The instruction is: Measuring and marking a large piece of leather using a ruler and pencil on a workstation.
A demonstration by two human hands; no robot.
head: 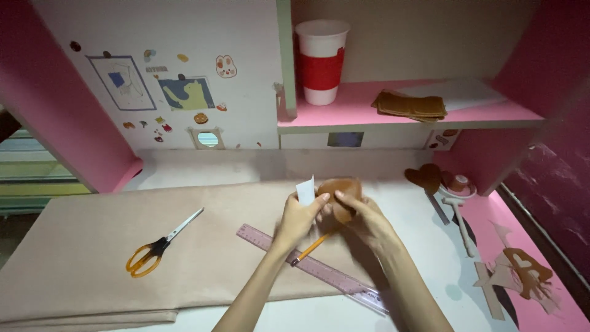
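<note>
Hands at frame centre: my left hand pinches a small white paper piece, my right hand grips a rounded brown leather piece; I judge aligned edges and firm pinches matter

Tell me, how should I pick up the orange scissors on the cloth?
Grip the scissors by the orange loop handles at their lower-left end, coming from the near-left side. The closed blades point up-right, away from there, and they lie flat on the beige cloth with nothing touching them.
</note>
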